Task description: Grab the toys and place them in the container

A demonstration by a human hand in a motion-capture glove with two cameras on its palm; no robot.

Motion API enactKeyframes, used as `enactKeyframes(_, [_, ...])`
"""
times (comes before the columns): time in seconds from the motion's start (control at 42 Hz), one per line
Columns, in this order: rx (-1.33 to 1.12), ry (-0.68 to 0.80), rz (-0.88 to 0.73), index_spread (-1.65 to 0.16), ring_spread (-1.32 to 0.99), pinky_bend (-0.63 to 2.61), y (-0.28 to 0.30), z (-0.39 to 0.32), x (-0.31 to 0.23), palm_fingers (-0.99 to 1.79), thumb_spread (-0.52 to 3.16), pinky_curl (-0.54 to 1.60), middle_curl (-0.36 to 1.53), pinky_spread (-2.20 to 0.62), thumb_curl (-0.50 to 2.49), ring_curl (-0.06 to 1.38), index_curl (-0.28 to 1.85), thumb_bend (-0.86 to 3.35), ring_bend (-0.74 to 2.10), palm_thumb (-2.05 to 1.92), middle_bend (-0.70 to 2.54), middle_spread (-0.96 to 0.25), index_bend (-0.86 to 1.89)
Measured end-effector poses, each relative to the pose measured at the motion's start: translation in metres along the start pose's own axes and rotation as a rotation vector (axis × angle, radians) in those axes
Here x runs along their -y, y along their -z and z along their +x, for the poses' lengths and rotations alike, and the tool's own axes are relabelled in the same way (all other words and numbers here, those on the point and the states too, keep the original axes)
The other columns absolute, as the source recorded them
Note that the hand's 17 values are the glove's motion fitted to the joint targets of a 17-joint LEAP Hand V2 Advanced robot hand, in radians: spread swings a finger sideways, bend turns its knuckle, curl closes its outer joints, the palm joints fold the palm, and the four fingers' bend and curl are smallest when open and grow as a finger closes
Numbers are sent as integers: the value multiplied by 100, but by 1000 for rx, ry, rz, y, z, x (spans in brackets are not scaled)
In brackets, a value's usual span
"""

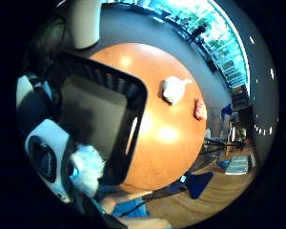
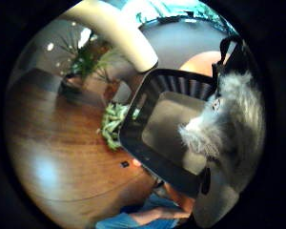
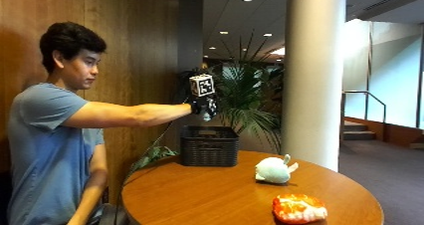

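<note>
Round wooden desk (image 3: 218,195) w/ wood-panelled wall behind me, big white column (image 3: 315,75) and a potted palm (image 3: 248,95) past the far edge.

My right arm is stretched straight out at shoulder height, roughly level, forearm bare. My hand (image 3: 203,105) hangs in the air above the black slatted container (image 3: 209,146), well clear of its rim, palm turned down toward it. Fingers are curled round a white fluffy toy (image 2: 229,119); in the outside view only a pale bit of it shows under the glove. Thumb-side palm view: toy's fur fills the space right by the palm, a tuft hanging toward the container's open mouth. Can't tell its long axis or which way it faces – too much hidden by the hand. Little-finger-side view shows the same fur (image 1: 88,167) at the palm edge, over the container's near rim (image 1: 133,124), and nothing lying on the part of the container floor that shows.

Container sits at the desk's back edge, nearest the wall, upright.

Two more toys on the desk, apart from each other and from the container: a white plush (image 3: 275,169) about mid-desk, a thin bit sticking up on the column side, and an orange-and-white plush (image 3: 299,208) nearer the front edge, lying flat, long axis roughly along the desk edge.

My other arm hangs down at my side.
</note>
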State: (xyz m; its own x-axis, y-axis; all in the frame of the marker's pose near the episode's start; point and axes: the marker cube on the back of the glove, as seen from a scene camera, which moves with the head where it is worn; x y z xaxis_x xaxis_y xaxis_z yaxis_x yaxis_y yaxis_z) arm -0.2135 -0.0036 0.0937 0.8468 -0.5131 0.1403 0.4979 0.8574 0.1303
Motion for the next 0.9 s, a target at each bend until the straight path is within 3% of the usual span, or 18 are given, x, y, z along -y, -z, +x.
enactKeyframes(0.119, [31, 35, 4, -35, -41, 95, -10, -11, -1, 107, 90, 42, 68, -44, 110, 54, 59, 33, 118, 67, 22, -60, 23])
enactKeyframes(0.238, [-44, -33, -47, -36, -41, 100, -20, -12, -1, 92, 89, 44, 72, -44, 108, 55, 59, 24, 117, 58, 19, -60, 11])
enactKeyframes(0.262, [-57, -41, -61, -35, -37, 107, -21, -12, -1, 73, 100, 46, 69, -42, 100, 53, 54, 14, 115, 38, 10, -52, -3])
enactKeyframes(0.381, [-46, -9, -88, -34, -25, 133, -20, -10, -5, 18, 107, 53, 65, -32, 79, 54, 50, -10, 107, -3, 7, -31, 0])
enactKeyframes(0.523, [-99, 42, -87, -34, -15, 146, -13, -2, -9, 10, 111, 51, 58, -22, 66, 47, 41, -8, 102, -9, 12, -16, 9])
enactKeyframes(0.618, [-98, -5, -91, -34, -8, 151, -6, 6, -10, -3, 112, 51, 55, -14, 59, 43, 41, -8, 92, -9, 13, -9, 16])
enactKeyframes(0.904, [-116, -59, -82, -33, 2, 143, 18, 52, -6, -18, 115, 45, 48, 1, 44, 31, 38, -6, 58, -7, 16, -2, 14])
